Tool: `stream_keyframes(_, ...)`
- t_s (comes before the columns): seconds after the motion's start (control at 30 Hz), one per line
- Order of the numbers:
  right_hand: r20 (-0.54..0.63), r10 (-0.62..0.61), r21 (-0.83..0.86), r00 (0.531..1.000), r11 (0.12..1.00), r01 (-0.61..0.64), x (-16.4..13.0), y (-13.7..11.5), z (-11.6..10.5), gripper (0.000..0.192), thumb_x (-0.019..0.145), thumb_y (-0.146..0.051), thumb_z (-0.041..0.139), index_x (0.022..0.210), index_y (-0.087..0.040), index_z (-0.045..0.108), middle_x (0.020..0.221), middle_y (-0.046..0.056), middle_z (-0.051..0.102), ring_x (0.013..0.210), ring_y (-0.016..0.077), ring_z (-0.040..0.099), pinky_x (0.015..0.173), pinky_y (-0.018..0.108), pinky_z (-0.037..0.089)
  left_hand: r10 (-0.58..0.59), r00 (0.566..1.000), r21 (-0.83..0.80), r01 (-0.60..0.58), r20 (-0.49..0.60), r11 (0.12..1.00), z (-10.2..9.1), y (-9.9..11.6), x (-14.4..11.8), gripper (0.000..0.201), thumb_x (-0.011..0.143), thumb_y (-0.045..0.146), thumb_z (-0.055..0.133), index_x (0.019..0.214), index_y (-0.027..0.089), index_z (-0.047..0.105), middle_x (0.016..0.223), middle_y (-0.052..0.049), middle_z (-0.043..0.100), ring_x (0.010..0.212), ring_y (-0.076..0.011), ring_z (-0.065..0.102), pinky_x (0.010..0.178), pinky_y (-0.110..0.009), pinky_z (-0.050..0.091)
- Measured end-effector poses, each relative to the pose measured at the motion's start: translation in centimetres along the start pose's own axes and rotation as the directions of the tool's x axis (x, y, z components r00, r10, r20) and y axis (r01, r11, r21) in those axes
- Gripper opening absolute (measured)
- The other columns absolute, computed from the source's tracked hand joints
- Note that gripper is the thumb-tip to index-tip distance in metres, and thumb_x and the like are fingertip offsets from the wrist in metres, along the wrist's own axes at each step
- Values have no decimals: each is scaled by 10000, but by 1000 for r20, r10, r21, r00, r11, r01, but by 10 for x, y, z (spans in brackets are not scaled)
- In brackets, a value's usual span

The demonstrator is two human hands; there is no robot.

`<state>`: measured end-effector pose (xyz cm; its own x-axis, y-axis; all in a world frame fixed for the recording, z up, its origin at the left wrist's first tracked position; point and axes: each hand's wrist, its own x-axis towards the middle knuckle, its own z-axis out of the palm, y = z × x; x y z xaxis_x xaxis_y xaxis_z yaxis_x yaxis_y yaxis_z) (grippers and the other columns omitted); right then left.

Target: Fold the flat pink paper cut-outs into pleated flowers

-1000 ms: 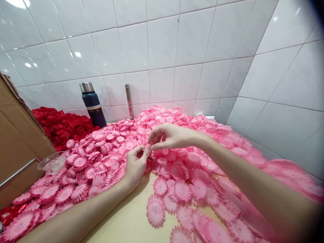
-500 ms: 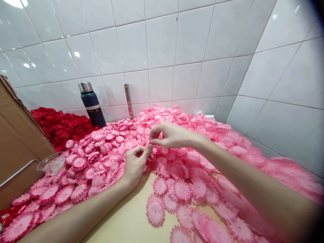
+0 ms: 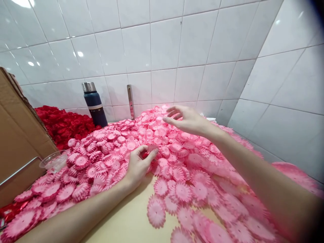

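Note:
My left hand point(image 3: 138, 166) is low over the front of the pink heap, its thumb and fingers pinched on a small pink scalloped fabric disc point(image 3: 152, 147), partly hidden by the fingers. Up and to the right, my right hand point(image 3: 188, 120) hovers above the heap with its fingers apart and nothing visible in them. Around both hands spreads a large pile of pink scalloped discs point(image 3: 111, 165), many gathered into ridged puffs on the left. Flatter discs point(image 3: 183, 191) with small centre holes lie to the right.
A dark blue bottle point(image 3: 96, 108) stands by the tiled wall point(image 3: 164, 47), left of an upright metal strip point(image 3: 130, 101). Red pieces point(image 3: 65, 126) are heaped at the back left. A cardboard box point(image 3: 22, 135) and clear plastic dish point(image 3: 53, 162) sit left. Yellowish tabletop point(image 3: 126, 216) shows in front.
My right hand has moved away from my left, up and to the right, and its fingers have opened. My left hand stays nearly in place, with the pink disc now showing in its pinch.

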<state>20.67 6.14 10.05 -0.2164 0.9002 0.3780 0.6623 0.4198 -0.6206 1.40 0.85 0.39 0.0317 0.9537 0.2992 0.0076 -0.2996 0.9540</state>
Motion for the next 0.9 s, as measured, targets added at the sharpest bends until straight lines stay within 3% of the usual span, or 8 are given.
stream_keyframes(0.07,171,-56,4,984,998,56,-4,-6,-1,379,845,-464,582,1085,-172,614,1096,116,664,932,222,642,717,315,546,-1,1000,7,1,1,1000,-1,-2,1,235,756,362,697,706,135,660,665,-36,660,606,-143,586,593,-246,462)
stream_keyframes(0.17,404,-170,46,899,985,166,-9,-17,3,306,848,-429,592,1017,-180,650,1025,82,694,906,195,649,725,285,530,1,1000,14,-1,-5,1000,-3,-3,1,319,786,407,664,623,137,618,581,-24,618,539,-130,552,546,-239,439)
stream_keyframes(0.27,531,-244,94,812,969,229,-12,-25,9,313,820,-427,628,1005,-176,664,996,71,705,893,187,654,702,263,523,0,1000,4,0,-7,1000,-5,-3,-1,353,797,447,642,624,140,614,577,-21,604,517,-123,531,515,-233,421)
stream_keyframes(0.33,564,-263,105,783,963,249,-14,-29,14,316,806,-410,650,1012,-172,669,991,72,710,885,185,656,681,253,518,-2,1000,-3,2,-6,1000,-5,-4,-1,364,793,462,640,627,140,622,568,-16,593,499,-117,511,492,-228,403)
stream_keyframes(0.6,552,-298,106,779,951,289,-13,-33,21,149,819,-253,631,908,-179,725,879,41,736,777,150,663,632,226,502,10,1000,-8,-10,-28,1000,-6,-8,2,416,763,513,650,580,142,614,549,-4,583,481,-102,489,471,-217,379)
stream_keyframes(0.73,527,-286,124,800,958,260,-13,-28,21,128,804,-203,613,859,-164,722,853,49,733,770,156,667,661,241,519,0,1000,9,0,-7,1000,-6,-9,2,473,786,569,593,577,145,603,522,-8,579,435,-100,479,448,-224,379)
stream_keyframes(0.9,479,-253,54,840,964,259,-13,-26,24,112,762,-153,590,748,-167,700,803,47,723,757,172,653,618,251,490,3,1000,53,-4,6,999,-5,-3,0,383,736,477,697,584,131,630,553,-14,599,489,-101,491,495,-219,387)
